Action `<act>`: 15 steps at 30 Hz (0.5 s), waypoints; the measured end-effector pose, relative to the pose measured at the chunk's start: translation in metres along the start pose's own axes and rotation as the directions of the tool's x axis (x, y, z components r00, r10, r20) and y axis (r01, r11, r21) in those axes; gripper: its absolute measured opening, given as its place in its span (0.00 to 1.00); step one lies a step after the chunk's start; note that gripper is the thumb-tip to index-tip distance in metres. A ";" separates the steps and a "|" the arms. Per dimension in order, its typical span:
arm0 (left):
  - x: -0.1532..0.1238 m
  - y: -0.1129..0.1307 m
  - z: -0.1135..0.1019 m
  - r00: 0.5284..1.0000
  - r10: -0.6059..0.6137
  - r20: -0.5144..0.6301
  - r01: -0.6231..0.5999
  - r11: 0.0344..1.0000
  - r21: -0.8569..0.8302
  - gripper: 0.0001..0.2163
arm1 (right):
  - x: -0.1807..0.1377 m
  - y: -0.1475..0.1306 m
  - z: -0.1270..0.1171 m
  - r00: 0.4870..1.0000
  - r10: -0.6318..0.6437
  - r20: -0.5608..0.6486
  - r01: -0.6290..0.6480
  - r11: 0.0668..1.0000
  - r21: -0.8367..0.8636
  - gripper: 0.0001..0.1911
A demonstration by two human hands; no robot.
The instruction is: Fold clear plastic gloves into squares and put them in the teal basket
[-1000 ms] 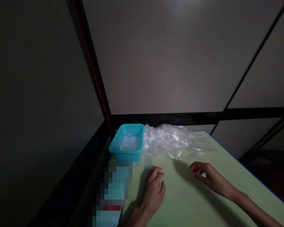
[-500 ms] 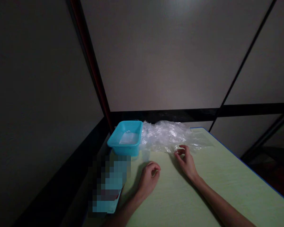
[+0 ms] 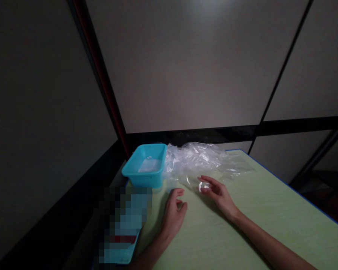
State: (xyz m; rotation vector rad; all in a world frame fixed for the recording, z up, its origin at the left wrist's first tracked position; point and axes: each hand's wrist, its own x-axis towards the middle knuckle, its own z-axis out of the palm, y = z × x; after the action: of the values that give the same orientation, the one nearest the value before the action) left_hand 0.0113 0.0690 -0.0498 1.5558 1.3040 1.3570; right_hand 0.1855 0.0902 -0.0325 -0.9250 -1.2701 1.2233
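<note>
A sheet of crumpled clear plastic, like large thin bags (image 3: 202, 157), lies along the back of the table. My right hand (image 3: 218, 195) is at its near edge, with thumb and fingers around a shiny bit of clear plastic. My left hand (image 3: 173, 215) is over the table to the left, its thumb and curled fingers apart with nothing seen between them. Just beyond it lies a faint translucent piece (image 3: 171, 184), hard to make out. The turquoise plastic basket (image 3: 142, 179) stands behind my left hand, with something whitish and clear inside.
A turquoise tray-like thing (image 3: 126, 255), mostly pixelated, lies at the table's left edge. The pale green table (image 3: 242, 221) has a blue rim. Panelled walls (image 3: 186, 75) rise behind and to the left.
My right hand has moved left and nearer, drawing the plastic's near edge along. My left hand's fingers have parted from a curled ring. The view has shifted slightly.
</note>
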 end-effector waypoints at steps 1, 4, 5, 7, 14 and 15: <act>0.001 -0.001 0.000 1.000 -0.013 -0.021 0.012 1.000 -0.010 0.14 | -0.001 -0.003 0.002 1.000 0.025 -0.006 -0.024 0.997 0.073 0.23; 0.003 -0.005 0.000 0.998 -0.037 -0.056 0.034 0.998 -0.048 0.12 | -0.005 -0.010 0.004 0.997 0.075 0.011 -0.075 0.964 0.254 0.22; 0.004 -0.006 0.001 0.997 -0.041 -0.062 0.037 0.998 -0.060 0.12 | -0.006 -0.011 0.004 0.997 0.077 0.022 -0.080 0.952 0.295 0.22; 0.004 -0.006 0.002 0.996 -0.048 -0.077 0.042 0.996 -0.075 0.15 | -0.007 -0.012 0.003 0.997 0.060 0.057 -0.076 0.934 0.350 0.23; -0.007 0.000 0.005 0.997 0.028 -0.070 -0.020 0.993 0.115 0.37 | -0.010 -0.010 0.000 0.947 -0.061 0.315 -0.064 0.926 0.371 0.34; -0.008 0.001 0.005 0.994 0.060 -0.095 -0.045 0.986 0.159 0.38 | -0.011 -0.010 0.000 0.929 -0.063 0.363 -0.080 0.928 0.365 0.35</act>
State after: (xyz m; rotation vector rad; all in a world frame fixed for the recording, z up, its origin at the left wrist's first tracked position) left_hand 0.0167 0.0615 -0.0522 1.6558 1.4701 1.4094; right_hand 0.1880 0.0778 -0.0245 -0.4307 -1.2551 1.6336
